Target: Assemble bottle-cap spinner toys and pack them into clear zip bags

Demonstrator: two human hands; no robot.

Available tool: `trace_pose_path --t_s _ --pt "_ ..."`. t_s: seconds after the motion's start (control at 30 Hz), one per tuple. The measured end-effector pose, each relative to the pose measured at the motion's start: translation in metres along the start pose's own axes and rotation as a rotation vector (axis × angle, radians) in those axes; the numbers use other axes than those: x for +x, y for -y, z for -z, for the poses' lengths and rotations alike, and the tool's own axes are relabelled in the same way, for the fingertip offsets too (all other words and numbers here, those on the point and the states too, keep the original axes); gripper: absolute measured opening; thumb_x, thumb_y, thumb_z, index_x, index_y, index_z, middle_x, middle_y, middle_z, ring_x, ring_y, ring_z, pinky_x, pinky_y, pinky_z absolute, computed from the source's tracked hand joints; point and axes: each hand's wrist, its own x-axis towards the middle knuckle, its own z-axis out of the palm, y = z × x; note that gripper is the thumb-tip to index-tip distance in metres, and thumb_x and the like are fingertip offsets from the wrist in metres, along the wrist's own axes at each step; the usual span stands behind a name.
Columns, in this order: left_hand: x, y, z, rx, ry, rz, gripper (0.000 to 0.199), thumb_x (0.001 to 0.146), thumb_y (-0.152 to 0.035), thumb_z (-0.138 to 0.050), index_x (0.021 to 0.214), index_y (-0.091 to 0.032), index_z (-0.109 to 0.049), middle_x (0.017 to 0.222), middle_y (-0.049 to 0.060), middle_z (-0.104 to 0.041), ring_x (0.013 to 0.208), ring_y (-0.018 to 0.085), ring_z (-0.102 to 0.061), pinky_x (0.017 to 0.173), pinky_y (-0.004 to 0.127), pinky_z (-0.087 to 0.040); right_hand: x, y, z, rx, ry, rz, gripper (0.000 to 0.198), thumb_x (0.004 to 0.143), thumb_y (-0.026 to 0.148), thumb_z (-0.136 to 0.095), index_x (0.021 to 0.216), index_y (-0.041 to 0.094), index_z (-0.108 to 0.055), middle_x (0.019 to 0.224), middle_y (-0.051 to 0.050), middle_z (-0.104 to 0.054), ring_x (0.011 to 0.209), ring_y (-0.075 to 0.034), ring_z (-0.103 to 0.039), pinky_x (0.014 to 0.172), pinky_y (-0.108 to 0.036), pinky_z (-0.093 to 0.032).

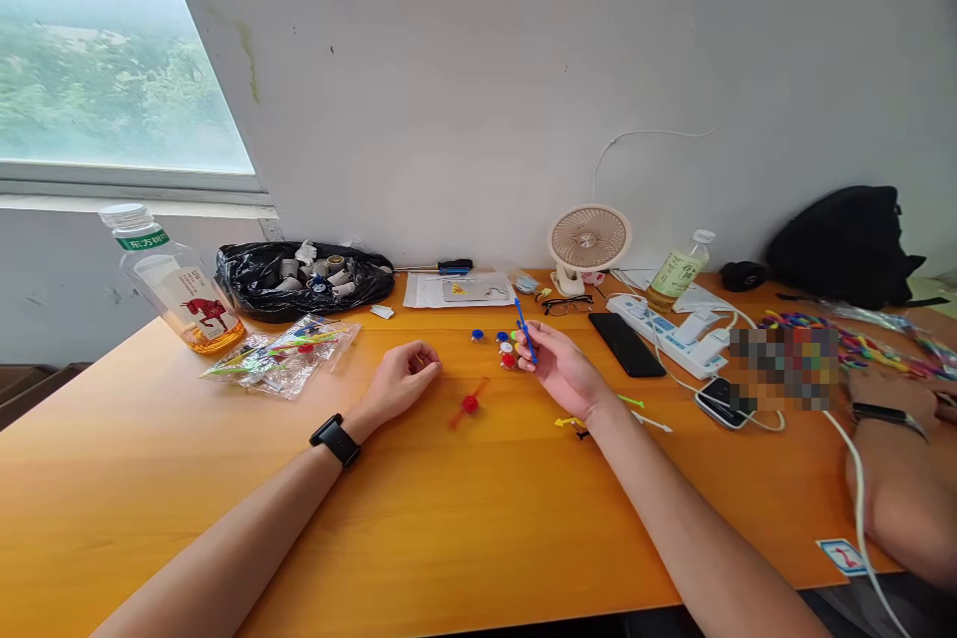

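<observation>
My right hand (564,369) pinches a thin blue plastic stick (525,331), held upright above the table. Just beyond its fingertips lie small round plastic pieces: a blue piece (478,335), a white piece (506,348) and a red piece (509,361). Resting on the table, my left hand (402,381) has its fingers loosely curled, with nothing visible in them. Between my hands is a red round piece (470,405) with a bar through it; the bar's ends are smeared, as if spinning. Partly behind my right wrist are a yellow stick (568,423) and a white stick (652,422).
Clear packets (288,356) of coloured parts and a tea bottle (175,284) stand left, near a black bag (299,279). A fan (589,239), phone (626,344) and power strip (665,334) are behind my right hand. Another person's arm (893,459) rests at far right.
</observation>
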Motion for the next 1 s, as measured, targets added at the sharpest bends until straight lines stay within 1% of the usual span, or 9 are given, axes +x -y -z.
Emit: trace_pose_path --t_s 0.17,0.33,0.4,0.5,0.57,0.67,0.77,0.87,1.0 --pt "-0.001 -0.002 0.000 0.035 0.017 0.008 0.018 0.084 -0.033 -0.063 0.084 -0.017 -0.071 0.069 0.000 -0.064 0.064 0.015 -0.055 0.058 0.025 -0.038 0.000 0.000 -0.001 0.018 -0.021 -0.039 0.019 0.083 0.030 -0.082 0.084 0.020 -0.066 0.085 0.000 -0.066 0.069 -0.012 -0.053 0.064 -0.026 -0.047" --pt "-0.001 -0.003 0.000 0.027 0.038 -0.005 0.019 0.084 -0.034 -0.064 0.085 -0.017 -0.072 0.070 0.001 -0.066 0.065 0.016 -0.057 0.059 0.025 -0.039 0.002 -0.003 0.004 0.010 -0.042 -0.017 0.013 0.080 0.023 -0.079 0.084 0.020 -0.068 0.078 0.002 -0.062 0.066 -0.011 -0.050 0.066 -0.025 -0.048" --pt "-0.001 -0.002 0.000 0.024 0.042 -0.012 0.020 0.084 -0.034 -0.064 0.085 -0.016 -0.073 0.071 0.001 -0.067 0.065 0.016 -0.057 0.059 0.025 -0.039 0.003 -0.003 0.006 -0.016 -0.072 -0.008 0.012 0.078 0.021 -0.077 0.089 0.021 -0.071 0.076 0.003 -0.060 0.064 -0.010 -0.049 0.065 -0.025 -0.048" --pt "-0.001 -0.002 0.000 0.037 0.046 -0.003 0.021 0.084 -0.035 -0.064 0.086 -0.016 -0.073 0.070 0.001 -0.066 0.065 0.015 -0.056 0.059 0.025 -0.039 0.004 -0.003 0.009 -0.069 -0.116 0.003 0.025 0.078 0.021 -0.074 0.103 0.021 -0.075 0.077 0.003 -0.059 0.066 -0.011 -0.050 0.063 -0.023 -0.048" --pt "-0.001 -0.002 0.000 0.039 0.048 -0.002 0.021 0.085 -0.035 -0.064 0.086 -0.017 -0.073 0.070 0.001 -0.066 0.065 0.016 -0.057 0.059 0.026 -0.039 0.006 -0.002 0.011 -0.116 -0.122 0.005 0.029 0.079 0.022 -0.074 0.108 0.019 -0.076 0.079 0.002 -0.061 0.068 -0.011 -0.053 0.063 -0.023 -0.049" --pt "-0.001 -0.002 0.000 0.036 0.047 -0.015 0.020 0.085 -0.035 -0.064 0.086 -0.017 -0.072 0.072 0.001 -0.067 0.066 0.016 -0.058 0.060 0.026 -0.040 0.007 -0.002 0.012 -0.172 -0.102 0.002 0.024 0.081 0.025 -0.075 0.104 0.019 -0.075 0.081 0.000 -0.064 0.072 -0.012 -0.058 0.068 -0.025 -0.052" --pt "-0.002 -0.002 0.000 0.042 0.050 -0.013 0.019 0.086 -0.034 -0.065 0.087 -0.017 -0.072 0.071 0.001 -0.066 0.066 0.016 -0.057 0.059 0.025 -0.040 0.007 -0.004 0.013 -0.200 -0.074 0.011 0.020 0.084 0.029 -0.078 0.100 0.021 -0.072 0.080 0.001 -0.065 0.075 -0.014 -0.061 0.074 -0.030 -0.056" --pt "-0.002 -0.001 0.000 0.048 0.050 -0.011 0.018 0.086 -0.034 -0.065 0.087 -0.018 -0.073 0.071 0.001 -0.067 0.066 0.016 -0.057 0.059 0.025 -0.040 0.007 -0.006 0.012 -0.192 -0.066 0.012 0.023 0.082 0.032 -0.082 0.099 0.023 -0.069 0.085 0.000 -0.067 0.078 -0.016 -0.065 0.079 -0.035 -0.058" --pt "-0.001 0.000 -0.001 0.043 0.045 -0.019 0.017 0.086 -0.033 -0.065 0.087 -0.018 -0.072 0.072 0.001 -0.067 0.066 0.016 -0.057 0.059 0.025 -0.040 0.007 -0.007 0.013 -0.241 -0.067 0.037 0.027 0.081 0.038 -0.085 0.094 0.022 -0.068 0.091 -0.003 -0.072 0.091 -0.021 -0.069 0.083 -0.038 -0.058"
